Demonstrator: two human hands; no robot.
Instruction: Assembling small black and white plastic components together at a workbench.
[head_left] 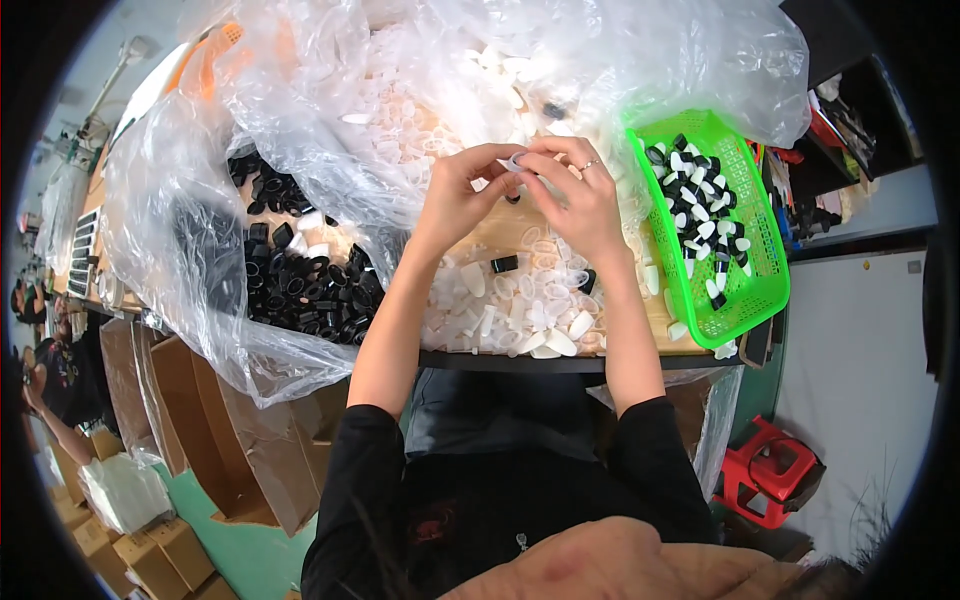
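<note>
Over the middle of the table, my left hand (463, 192) and my right hand (580, 195) meet fingertip to fingertip. Pinched between them is a small translucent oval plastic piece (516, 161), partly hidden by the fingers. A ring sits on a finger of my right hand. Beneath my wrists lies a heap of clear oval rings and white oval plastic pieces (560, 342). A black plastic cap (505, 264) lies on the wood there, and another dark one (588, 281) rests by my right wrist.
A bright green basket (770, 270) at the right holds black-and-white assembled pieces. Black caps (300, 290) are heaped at the left inside clear plastic sheeting (170, 240). More translucent parts (400, 120) spread at the back. A red stool (768, 470) stands on the floor; cardboard boxes (225, 430) sit lower left.
</note>
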